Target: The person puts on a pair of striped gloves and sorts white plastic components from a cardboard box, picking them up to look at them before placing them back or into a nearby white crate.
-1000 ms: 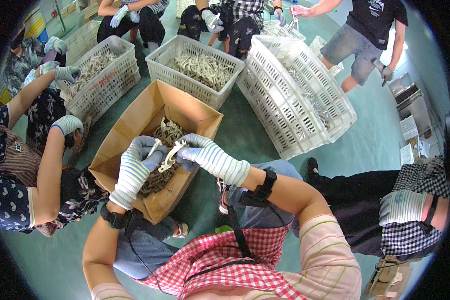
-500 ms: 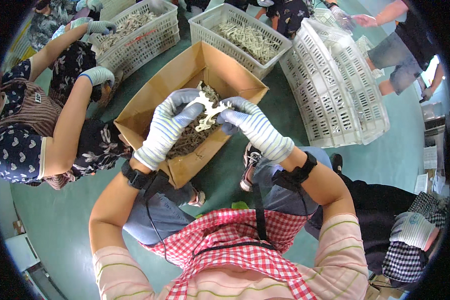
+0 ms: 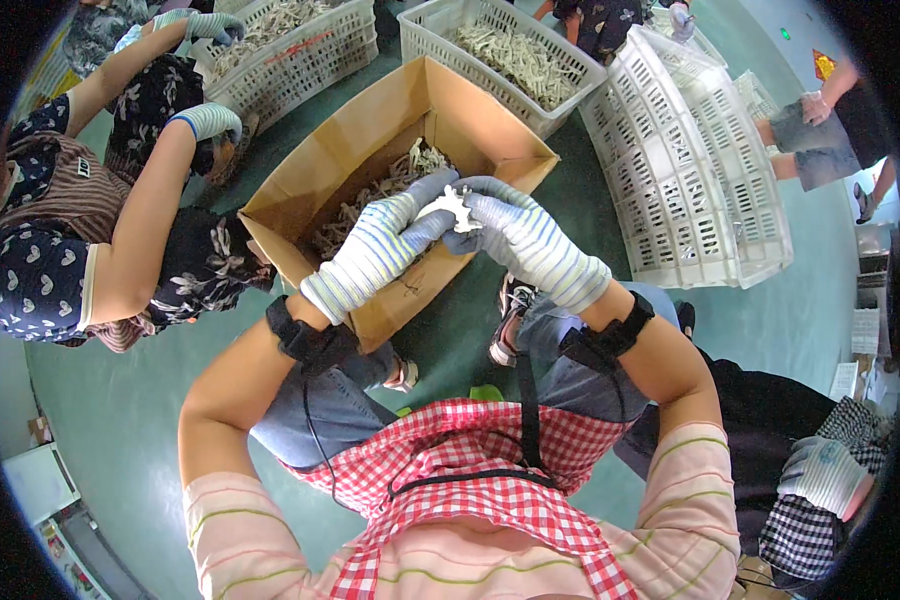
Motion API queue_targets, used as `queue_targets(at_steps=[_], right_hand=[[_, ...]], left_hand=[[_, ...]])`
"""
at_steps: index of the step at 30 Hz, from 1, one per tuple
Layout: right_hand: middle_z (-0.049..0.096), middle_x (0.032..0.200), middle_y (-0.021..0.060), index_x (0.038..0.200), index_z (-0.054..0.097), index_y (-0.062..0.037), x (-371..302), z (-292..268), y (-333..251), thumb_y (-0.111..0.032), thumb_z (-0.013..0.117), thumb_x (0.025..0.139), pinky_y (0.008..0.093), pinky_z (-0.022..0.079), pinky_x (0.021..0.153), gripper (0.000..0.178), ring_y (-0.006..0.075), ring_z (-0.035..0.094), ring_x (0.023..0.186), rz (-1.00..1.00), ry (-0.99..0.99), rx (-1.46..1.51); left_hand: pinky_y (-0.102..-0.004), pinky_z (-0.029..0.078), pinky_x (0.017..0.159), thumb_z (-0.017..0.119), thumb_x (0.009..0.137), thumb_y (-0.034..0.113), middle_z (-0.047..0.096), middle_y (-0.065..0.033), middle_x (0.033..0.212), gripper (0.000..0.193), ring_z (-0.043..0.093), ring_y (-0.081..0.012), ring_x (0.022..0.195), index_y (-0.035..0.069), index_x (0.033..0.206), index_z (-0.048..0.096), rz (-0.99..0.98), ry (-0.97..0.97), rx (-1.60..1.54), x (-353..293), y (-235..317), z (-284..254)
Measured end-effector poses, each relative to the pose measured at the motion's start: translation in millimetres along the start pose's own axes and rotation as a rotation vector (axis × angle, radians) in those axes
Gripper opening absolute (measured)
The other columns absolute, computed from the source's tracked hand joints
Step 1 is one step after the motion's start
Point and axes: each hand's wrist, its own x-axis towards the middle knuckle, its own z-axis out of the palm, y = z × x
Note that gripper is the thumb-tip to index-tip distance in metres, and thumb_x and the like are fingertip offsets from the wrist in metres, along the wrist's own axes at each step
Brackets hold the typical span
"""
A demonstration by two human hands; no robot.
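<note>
Both of my hands wear grey-palmed gloves with blue and yellow stripes. Between them is a cream-white, branching part with a jagged outline [image 3: 452, 207]. My left hand [image 3: 388, 238] closes on its left side. Fingers of my right hand [image 3: 528, 240] pinch the other end. Much of the part is hidden by the fingers. Beneath and beyond the hands stands an open cardboard box [image 3: 475, 115], tilted in view. Several similar pale, greyish branching pieces [image 3: 370, 195] lie in the box.
A white slotted crate [image 3: 315, 78] and another white crate [image 3: 560, 118], both full of pale pieces, stand beyond the box. Tall white crates [image 3: 670, 180] rise at right. Close on the left, a co-worker's gloved hand [image 3: 210, 121] reaches out; another person [image 3: 825, 480] is at lower right.
The cream part was more spread out between my hands and is now more covered by the fingers. Both hands have shifted right and come closer together. The whole view has shifted slightly.
</note>
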Motion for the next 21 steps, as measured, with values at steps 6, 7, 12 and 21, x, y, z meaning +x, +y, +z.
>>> queue_targets(at_steps=[6,7,12,21], right_hand=[[0.06,0.11,0.0029,0.117,0.055,-0.0085,-2.8,11.3,-0.8,-0.026,0.052,0.097,0.0318,0.052,0.084,0.027,0.0126,0.058,0.101,0.028,-0.022,-0.093],[0.06,0.109,0.0019,0.116,0.055,-0.009,-5.7,13.8,-2.0,-0.027,0.051,0.097,0.0317,0.052,0.085,0.026,0.0118,0.057,0.102,0.015,-0.006,-0.135],[0.059,0.108,0.0014,0.113,0.057,-0.0092,-2.3,10.6,-2.4,-0.027,0.05,0.097,0.0301,0.052,0.084,0.025,0.0114,0.057,0.101,-0.044,0.064,-0.219],[0.061,0.105,0.0029,0.113,0.06,-0.0059,-7.7,11.9,-14.1,-0.017,0.052,0.096,0.0253,0.047,0.087,0.022,0.0101,0.057,0.098,-0.155,0.107,-0.527]], left_hand=[[-0.0343,0.045,0.09,0.053,0.092,0.017,0.062,-0.0174,0.113,0.051,0.061,-0.0252,0.104,0.006,0.139,0.037,-0.055,-0.111,0.18,-1.8,-0.7,-3.1],[-0.0356,0.046,0.089,0.053,0.091,0.016,0.061,-0.0195,0.112,0.052,0.061,-0.0281,0.104,0.007,0.139,0.036,-0.029,-0.112,0.267,-0.8,-1.4,-3.1],[-0.0363,0.047,0.086,0.056,0.087,0.01,0.063,-0.0201,0.104,0.052,0.062,-0.0309,0.1,0.005,0.136,0.039,0.146,-0.043,0.311,3.5,-5.9,-4.1],[-0.0394,0.05,0.075,0.06,0.084,0.013,0.065,-0.0219,0.09,0.033,0.064,-0.0361,0.085,0.002,0.114,0.058,0.049,0.058,0.279,2.2,-22.3,-11.2]])
